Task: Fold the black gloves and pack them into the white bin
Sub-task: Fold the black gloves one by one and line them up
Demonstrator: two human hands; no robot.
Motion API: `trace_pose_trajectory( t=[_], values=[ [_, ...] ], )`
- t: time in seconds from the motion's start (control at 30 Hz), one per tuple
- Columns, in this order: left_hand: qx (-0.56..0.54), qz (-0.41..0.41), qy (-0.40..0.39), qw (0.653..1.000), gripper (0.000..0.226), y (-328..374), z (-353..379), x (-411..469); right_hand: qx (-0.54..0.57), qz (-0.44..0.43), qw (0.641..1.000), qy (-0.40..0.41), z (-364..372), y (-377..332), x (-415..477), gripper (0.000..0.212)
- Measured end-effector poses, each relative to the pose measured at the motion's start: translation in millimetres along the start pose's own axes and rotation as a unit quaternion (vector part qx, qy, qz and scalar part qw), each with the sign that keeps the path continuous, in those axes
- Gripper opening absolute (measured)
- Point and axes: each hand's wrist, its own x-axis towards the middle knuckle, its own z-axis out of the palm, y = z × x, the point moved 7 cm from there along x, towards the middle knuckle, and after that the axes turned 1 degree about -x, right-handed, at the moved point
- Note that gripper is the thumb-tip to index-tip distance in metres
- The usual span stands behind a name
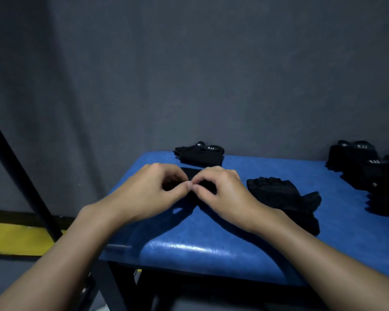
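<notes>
On blue bench; left hand, right hand pinch black glove

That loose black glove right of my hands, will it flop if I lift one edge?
Probably floppy: the loose glove lies crumpled on the blue table. Likely light, since it looks like soft fabric. Unlikely to roll.

On the padded bench, the centre glove lies under the left hand and right hand, which pinch it side by side. A folded glove sits just behind it at the far edge. A spread glove lies to its right, and a pile of gloves is farther right.
</notes>
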Motion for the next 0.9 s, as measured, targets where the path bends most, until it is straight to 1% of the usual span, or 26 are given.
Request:
trace_pose_trajectory(
  t=[0.1,0.17,0.23,0.3,0.4,0.47,0.57,0.67,0.73,0.8,0.87,0.9],
  values=[
    [-0.030,0.003,0.034,0.999,0.034,4,-11,-3,0.084,0.046,0.994,0.047,-15,1,0,0.010],
    [-0.038,0.021,0.069,0.997,0.039,5,-20,-2,0.141,0.055,0.986,0.071,-24,0,1,0.014],
    [-0.059,0.028,0.100,0.993,0.028,8,-26,-2,0.179,0.061,0.978,0.089,-34,-1,0,0.016],
    [-0.099,0.019,0.129,0.987,0.014,10,-30,-1,0.200,0.059,0.974,0.095,-40,-1,-2,0.015],
    [-0.164,0.025,0.170,0.971,0.014,20,-34,0,0.225,0.050,0.969,0.093,-50,-4,-8,0.012],
    [-0.200,0.036,0.185,0.962,0.014,30,-35,2,0.254,0.039,0.963,0.077,-57,-7,-14,0.011],
    [-0.253,0.047,0.188,0.948,0.019,44,-31,7,0.249,0.031,0.965,0.072,-71,-9,-25,0.024],
    [-0.281,0.052,0.200,0.937,0.021,56,-25,13,0.219,0.019,0.969,0.113,-90,-8,-34,0.031],
    [-0.287,0.042,0.195,0.937,0.029,62,-19,17,0.200,0.012,0.968,0.151,-104,-4,-39,0.029],
    [-0.293,0.030,0.158,0.943,0.040,66,-8,23,0.175,0.007,0.968,0.180,-118,3,-43,0.022],
    [-0.297,0.025,0.119,0.947,0.044,71,6,28,0.173,0.017,0.966,0.190,-128,12,-48,0.019],
    [-0.298,0.029,0.115,0.947,0.044,74,10,30,0.176,0.028,0.965,0.194,-133,17,-52,0.020]
  ],
)
